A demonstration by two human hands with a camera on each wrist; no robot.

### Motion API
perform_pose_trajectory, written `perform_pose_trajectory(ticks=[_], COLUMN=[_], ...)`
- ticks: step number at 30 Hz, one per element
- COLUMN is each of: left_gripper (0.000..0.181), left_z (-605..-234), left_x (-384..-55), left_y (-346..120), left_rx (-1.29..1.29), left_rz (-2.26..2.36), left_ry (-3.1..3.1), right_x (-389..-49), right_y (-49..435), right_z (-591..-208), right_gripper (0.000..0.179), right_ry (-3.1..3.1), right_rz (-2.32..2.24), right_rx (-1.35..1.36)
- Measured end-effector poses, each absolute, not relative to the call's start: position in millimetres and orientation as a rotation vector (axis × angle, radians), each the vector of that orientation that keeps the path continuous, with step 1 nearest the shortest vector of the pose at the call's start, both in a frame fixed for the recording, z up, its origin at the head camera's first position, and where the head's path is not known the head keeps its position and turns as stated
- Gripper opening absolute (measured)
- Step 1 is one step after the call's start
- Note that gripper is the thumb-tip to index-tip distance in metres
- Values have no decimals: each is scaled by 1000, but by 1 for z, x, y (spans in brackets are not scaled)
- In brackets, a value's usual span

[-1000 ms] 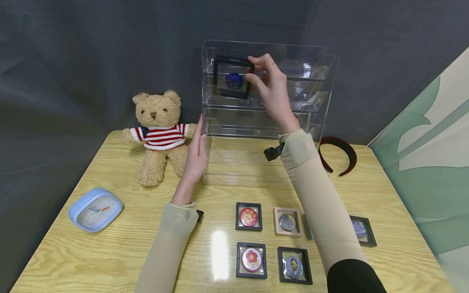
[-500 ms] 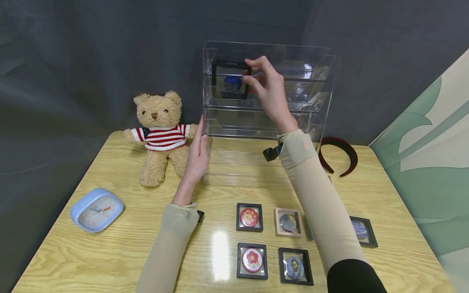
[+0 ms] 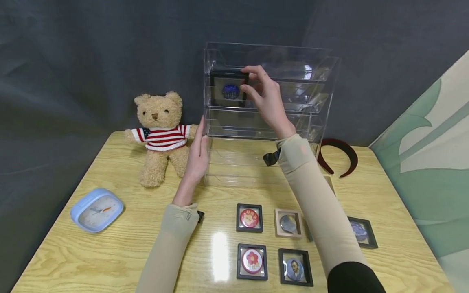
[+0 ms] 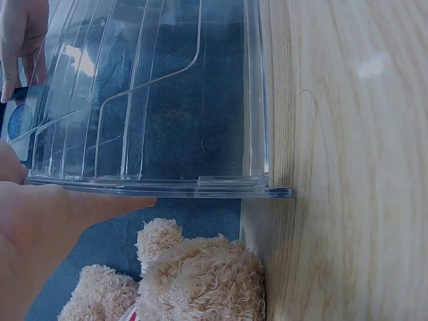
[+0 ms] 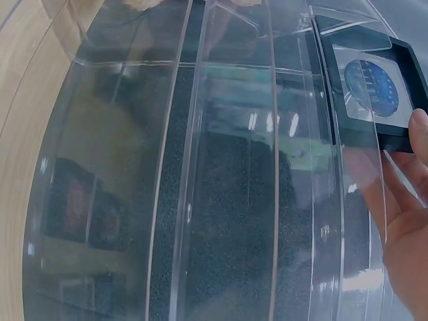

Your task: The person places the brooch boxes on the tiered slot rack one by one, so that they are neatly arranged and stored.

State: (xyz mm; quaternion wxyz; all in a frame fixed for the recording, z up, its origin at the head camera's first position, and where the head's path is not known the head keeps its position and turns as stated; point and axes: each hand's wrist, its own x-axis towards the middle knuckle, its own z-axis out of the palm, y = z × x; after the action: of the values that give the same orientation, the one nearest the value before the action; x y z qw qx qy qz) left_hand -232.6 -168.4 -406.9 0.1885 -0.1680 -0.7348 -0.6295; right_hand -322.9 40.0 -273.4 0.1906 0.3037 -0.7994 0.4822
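Note:
A black square display frame with a round blue badge (image 3: 231,92) is pinched at its right edge by my right hand (image 3: 266,95). In the right wrist view the frame (image 5: 394,137) sits partly behind the clear front lip of a shelf. The clear acrylic rack (image 3: 253,132) stands upright on the table, and the frame is at the left end of an upper tier. My left hand (image 3: 198,156) lies with straight fingers against the rack's left side. In the left wrist view that hand (image 4: 40,221) touches the rack's side panel (image 4: 221,189).
A teddy bear (image 3: 159,138) sits left of the rack, a blue clock (image 3: 96,210) nearer the front. Several framed badges, such as a red one (image 3: 249,218) and a portrait one (image 3: 295,268), lie on the table (image 3: 146,228). A dark red headband (image 3: 346,150) is at right.
My right hand has lowered the framed blue badge, slightly leftward, from in front of the upper shelves into a tier of the rack. My left hand has stayed against the side.

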Motion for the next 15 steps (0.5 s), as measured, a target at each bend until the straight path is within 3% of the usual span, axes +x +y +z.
perform_pose_trajectory(ticks=[15], left_gripper=[55], left_z=[-392], left_x=[-224], left_y=[-164], left_rx=[-441], left_rz=[-1786], left_ry=[-2097], right_x=[-319], right_y=[55], right_z=[-274], right_gripper=[40], right_ry=[-2266], right_rz=[1255], right_rx=[841])
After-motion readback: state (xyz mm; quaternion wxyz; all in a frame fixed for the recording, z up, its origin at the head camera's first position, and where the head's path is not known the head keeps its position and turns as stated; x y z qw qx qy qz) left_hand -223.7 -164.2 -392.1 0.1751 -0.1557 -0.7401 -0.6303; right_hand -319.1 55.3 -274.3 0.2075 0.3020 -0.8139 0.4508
